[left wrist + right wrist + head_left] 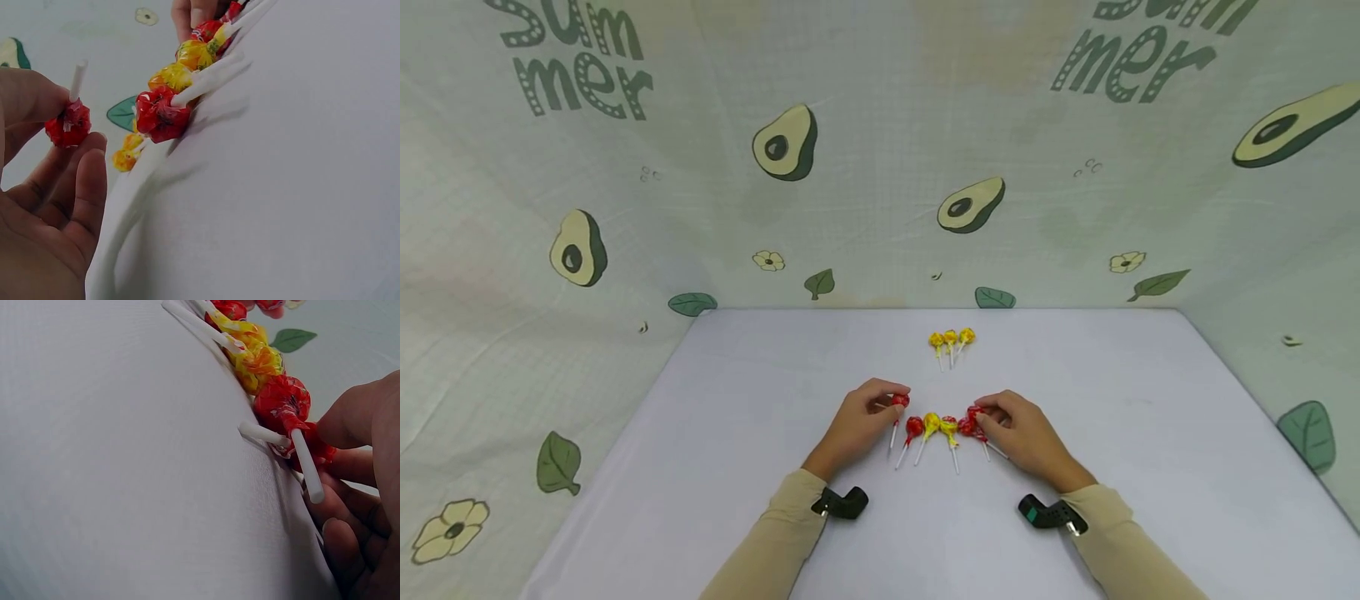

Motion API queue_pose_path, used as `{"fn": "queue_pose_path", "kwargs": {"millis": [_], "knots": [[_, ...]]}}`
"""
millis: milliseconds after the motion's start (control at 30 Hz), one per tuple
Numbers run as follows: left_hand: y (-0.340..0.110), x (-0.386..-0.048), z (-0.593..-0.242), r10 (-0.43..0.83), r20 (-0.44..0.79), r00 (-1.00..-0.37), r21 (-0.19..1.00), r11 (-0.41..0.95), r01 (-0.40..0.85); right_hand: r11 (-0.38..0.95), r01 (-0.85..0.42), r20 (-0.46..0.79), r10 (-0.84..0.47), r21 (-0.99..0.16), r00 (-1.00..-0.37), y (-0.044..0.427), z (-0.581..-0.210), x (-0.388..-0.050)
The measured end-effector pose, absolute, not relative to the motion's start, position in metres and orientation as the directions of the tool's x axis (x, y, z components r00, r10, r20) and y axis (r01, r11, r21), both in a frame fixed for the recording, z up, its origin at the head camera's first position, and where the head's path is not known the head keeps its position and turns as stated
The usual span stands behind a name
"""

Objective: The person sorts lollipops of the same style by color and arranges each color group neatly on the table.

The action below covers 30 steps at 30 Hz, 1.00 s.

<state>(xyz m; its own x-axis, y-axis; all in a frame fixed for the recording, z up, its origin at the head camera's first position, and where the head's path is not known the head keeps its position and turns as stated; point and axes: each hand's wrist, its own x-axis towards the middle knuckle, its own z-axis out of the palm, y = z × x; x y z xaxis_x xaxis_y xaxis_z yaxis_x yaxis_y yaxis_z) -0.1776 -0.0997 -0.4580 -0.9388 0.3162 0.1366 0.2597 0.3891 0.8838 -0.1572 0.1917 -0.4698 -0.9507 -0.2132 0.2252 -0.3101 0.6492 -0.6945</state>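
My left hand [859, 418] pinches a red-wrapped lollipop [69, 129] by its round head, at the left end of a row of lollipops on the table. In the left wrist view its white stick points up. Beside it in the row lie another red lollipop [914, 427], a yellow one [931, 422] and a second yellow one [948, 427]. At the right end red lollipops cluster together, one of them [292, 403] with its stick towards the viewer. There my right hand [1024, 429] holds a red lollipop [320, 450] between thumb and fingers, partly hidden.
Three yellow lollipops [951, 337] lie side by side farther back on the white table [760, 367]. Behind the table hangs a pale cloth [872, 250] printed with avocados and leaves. Dark bands [842, 503] sit on both wrists.
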Motion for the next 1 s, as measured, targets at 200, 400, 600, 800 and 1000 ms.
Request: {"fn": "queue_pose_path", "kwargs": {"millis": [200, 400, 600, 800, 1000], "knots": [[-0.097, -0.183, -0.454, 0.312, 0.148, -0.939, 0.897, 0.358, 0.26, 0.654, -0.323, 0.249, -0.208, -0.684, -0.946, 0.193, -0.469, -0.158], [-0.093, -0.188, -0.454, 0.315, 0.106, -0.943, 0.918, 0.334, 0.215, 0.649, -0.327, 0.257, -0.205, -0.686, -0.944, 0.192, -0.47, -0.158], [-0.088, -0.194, -0.449, 0.31, 0.044, -0.95, 0.933, 0.327, 0.15, 0.657, -0.317, 0.241, -0.206, -0.684, -0.948, 0.191, -0.473, -0.158], [-0.083, -0.201, -0.442, 0.32, 0.027, -0.947, 0.943, 0.305, 0.13, 0.658, -0.324, 0.256, -0.201, -0.68, -0.945, 0.191, -0.473, -0.159], [-0.08, -0.208, -0.44, 0.324, -0.008, -0.946, 0.941, 0.322, 0.103, 0.655, -0.323, 0.252, -0.203, -0.683, -0.946, 0.191, -0.472, -0.158]]}}
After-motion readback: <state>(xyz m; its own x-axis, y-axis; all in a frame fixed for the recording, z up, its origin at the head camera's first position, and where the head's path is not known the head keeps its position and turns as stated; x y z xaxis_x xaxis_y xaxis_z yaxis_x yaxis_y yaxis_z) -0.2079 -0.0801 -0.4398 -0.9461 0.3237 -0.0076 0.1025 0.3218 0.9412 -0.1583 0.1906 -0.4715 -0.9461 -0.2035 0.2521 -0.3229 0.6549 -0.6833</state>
